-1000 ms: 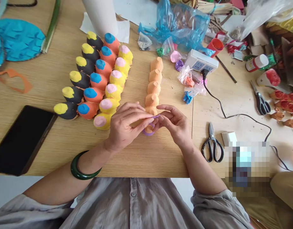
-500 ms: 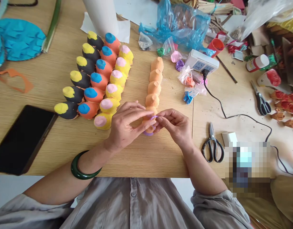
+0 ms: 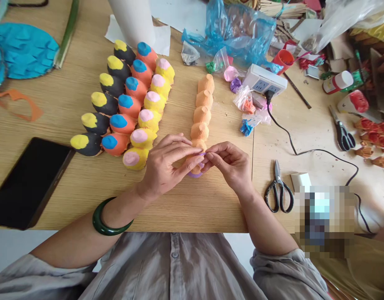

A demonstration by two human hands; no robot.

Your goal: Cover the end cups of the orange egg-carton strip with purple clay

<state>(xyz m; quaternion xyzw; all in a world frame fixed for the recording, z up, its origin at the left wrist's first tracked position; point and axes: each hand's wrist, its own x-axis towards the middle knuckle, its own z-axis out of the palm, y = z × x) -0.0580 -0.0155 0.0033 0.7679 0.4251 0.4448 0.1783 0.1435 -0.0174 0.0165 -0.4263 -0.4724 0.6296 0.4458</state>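
Note:
A row of light orange egg-carton cups [image 3: 202, 114] runs away from me on the wooden table, with purple clay [image 3: 195, 174] around the base of its nearest cup. My right hand [image 3: 230, 164] pinches a thin purple clay strip [image 3: 203, 154] above the near cups. From the other side, the thumb and fingertips of my left hand [image 3: 167, 164] close on the strip's left end and partly hide the cups. Left of them stand painted rows: yellow cups with pink tops [image 3: 147, 117], orange ones with blue tops [image 3: 125, 104] and black ones with yellow tops [image 3: 103, 102].
A black phone [image 3: 21, 181] lies at the left. Black-handled scissors [image 3: 278, 189] rest right of my right hand. Beyond are a power strip [image 3: 263, 81] with a cord, small clay bags and a blue plastic bag [image 3: 238, 31]. A white cylinder [image 3: 132, 21] stands at the back.
The purple strip, arched before, now looks flatter between my fingertips. My hands have hardly moved. At the right, the cord has shifted slightly and part of a person shows at the edge.

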